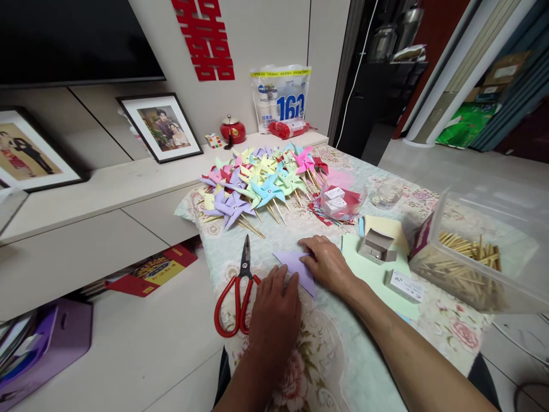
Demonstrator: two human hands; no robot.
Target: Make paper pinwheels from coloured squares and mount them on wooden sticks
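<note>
A light purple sheet of paper [299, 268], folded into a triangle, lies on the flowered tablecloth in front of me. My left hand [277, 309] rests palm down with its fingers stretched flat over the paper's lower left edge. On the right side, my right hand [326, 264] touches the paper's edge with fingertips spread apart. Red-handled scissors [240, 292] lie just left of my left hand, points away from me. Farther back is a heap of finished paper pinwheels [268, 186] on wooden sticks, in several pastel colours.
Right of my right hand are pale green paper sheets [352, 252], an opened small box [377, 246] and a closed one [404, 285]. A clear bin of wooden sticks [472, 269] stands at the right edge. Behind are a plastic bowl [363, 197] and a TV cabinet [107, 183].
</note>
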